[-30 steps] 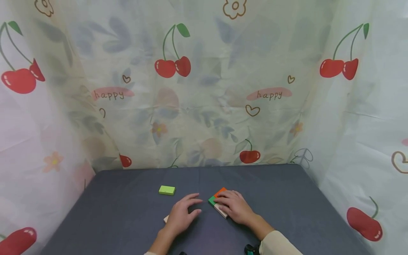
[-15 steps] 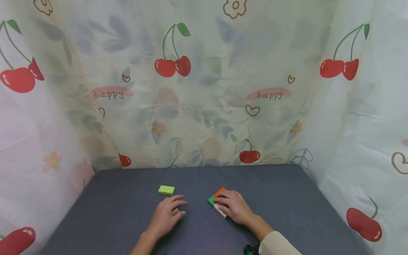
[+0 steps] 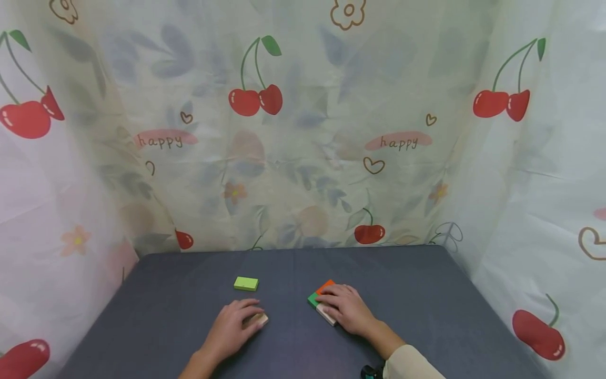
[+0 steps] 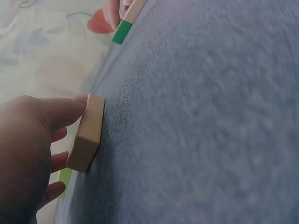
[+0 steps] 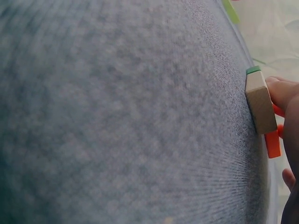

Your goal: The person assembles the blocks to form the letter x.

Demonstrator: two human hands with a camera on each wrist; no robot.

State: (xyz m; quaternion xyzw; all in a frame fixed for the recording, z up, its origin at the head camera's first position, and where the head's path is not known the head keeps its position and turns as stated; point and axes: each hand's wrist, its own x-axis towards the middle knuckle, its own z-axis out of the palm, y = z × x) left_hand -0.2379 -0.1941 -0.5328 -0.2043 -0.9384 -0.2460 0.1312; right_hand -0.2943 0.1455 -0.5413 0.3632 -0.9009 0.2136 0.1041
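In the head view my left hand [image 3: 229, 329] curves over a plain wooden block [image 3: 259, 319] lying on the table. The left wrist view shows its thumb against one end of that wooden block [image 4: 91, 126], with the other fingers along the far side. To the right, my right hand [image 3: 349, 309] holds a group of touching blocks: a green block [image 3: 313, 300], an orange block [image 3: 326, 285] and a plain wooden block [image 3: 326, 314]. Its thumb touches the plain block [image 5: 260, 102] near the green one in the right wrist view. The palm hides part of the group.
A lime-green block [image 3: 246, 283] lies beyond my left hand. The dark grey table [image 3: 189, 284] is enclosed at the back and sides by a printed curtain [image 3: 303, 173]. A black object [image 3: 371, 372] sits by the right sleeve [image 3: 412, 363].
My left hand has moved left over the plain wooden block, and its fingers have come in around it. The right hand stays on its blocks.
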